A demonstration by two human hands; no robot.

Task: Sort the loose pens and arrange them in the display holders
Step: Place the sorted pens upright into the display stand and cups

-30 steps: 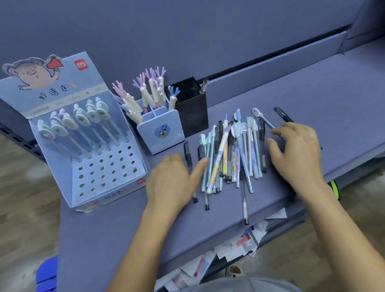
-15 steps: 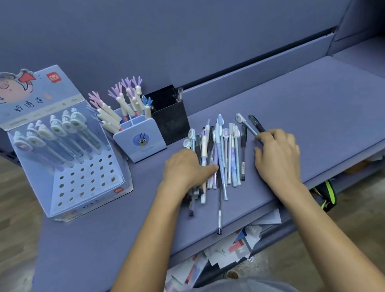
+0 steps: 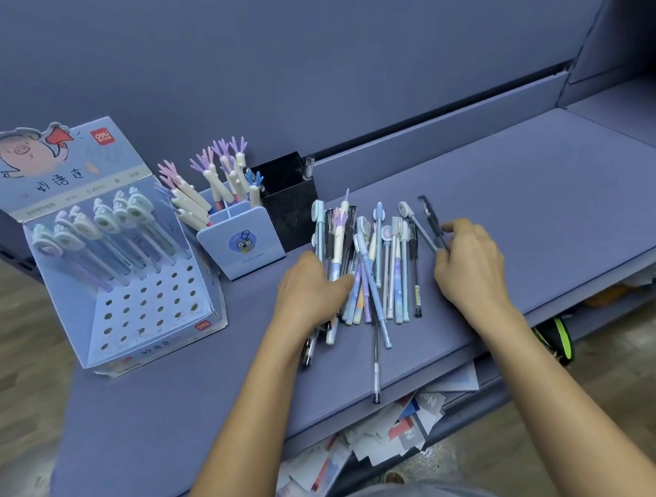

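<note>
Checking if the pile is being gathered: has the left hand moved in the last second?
Yes. Judged against the black mesh holder, the left hand has slid right, from beside the pen pile onto its left edge.

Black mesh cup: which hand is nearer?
Left. The left hand rests on the pen pile just before the black mesh cup; the right hand pinches a dark pen beyond the pile.

Holders: three. They are the perforated display box [image 3: 143, 307], the small blue holder [image 3: 242, 245] and the black mesh cup [image 3: 294, 212].
Round-topped pens [image 3: 106, 220] in box: six (heads overlap, maybe seven).
Antler-topped pens [image 3: 212, 178] in blue holder: about eight.
Clear pen [image 3: 309, 167] in cup: one.
Loose pens [image 3: 396, 267] on worktop [image 3: 544, 206]: roughly twenty, too overlapped for an exact tally.
Hands: two, left hand [image 3: 311, 293] and right hand [image 3: 471, 263].
</note>
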